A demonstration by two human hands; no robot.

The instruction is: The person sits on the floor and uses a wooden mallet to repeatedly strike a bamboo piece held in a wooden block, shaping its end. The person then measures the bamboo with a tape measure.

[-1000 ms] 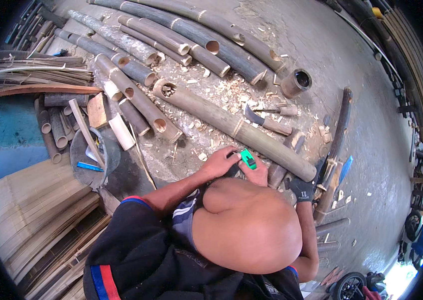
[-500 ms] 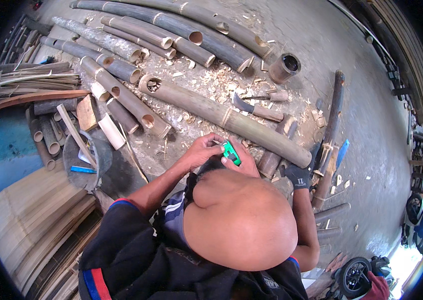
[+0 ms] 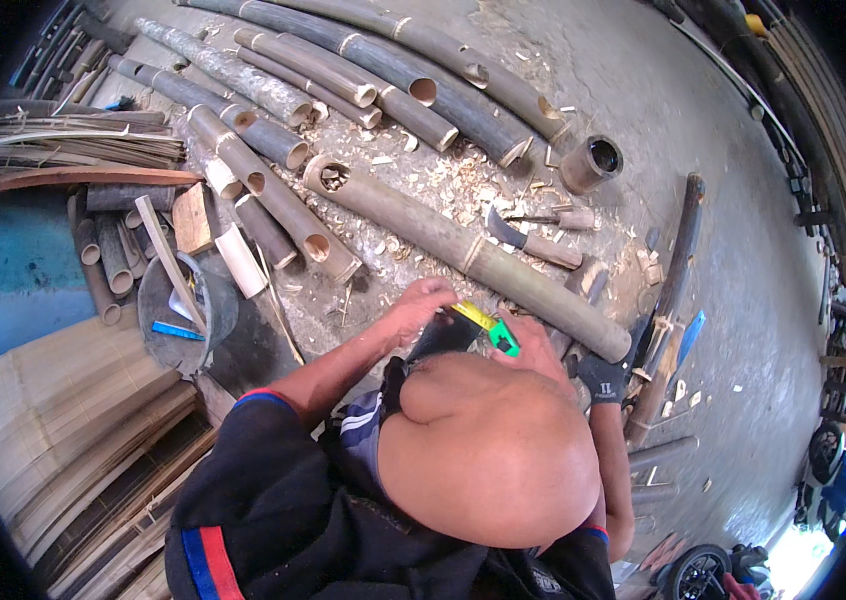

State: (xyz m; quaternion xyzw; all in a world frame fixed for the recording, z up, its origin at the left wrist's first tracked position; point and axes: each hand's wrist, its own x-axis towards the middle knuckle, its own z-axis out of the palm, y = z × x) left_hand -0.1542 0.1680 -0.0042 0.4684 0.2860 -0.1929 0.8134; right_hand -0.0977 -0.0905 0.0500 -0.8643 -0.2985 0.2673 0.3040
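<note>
A green tape measure (image 3: 504, 341) sits in my right hand (image 3: 536, 352), which is closed around its case. The yellow tape blade (image 3: 475, 316) runs out a short way toward the upper left. My left hand (image 3: 419, 309) has its fingers closed at the blade's outer end; the very tip is hidden. Both hands are low, close to a long greenish bamboo pole (image 3: 423, 235) lying on the floor, with a hole cut near its far left end. Bare skin close to the camera hides most of my right forearm.
Beyond the pole lie a curved-blade knife (image 3: 551, 250) and wood shavings (image 3: 463, 180). A bamboo cup (image 3: 588, 165) stands farther back. Several notched bamboo poles (image 3: 383, 55) lie across the top. A bucket (image 3: 158, 340) is left. At right, a black covering (image 3: 603, 382) wraps a limb.
The yellow blade has come out of the tape measure. My right hand has moved right and toward me with the case, away from my left hand. The whole view has shifted slightly.
</note>
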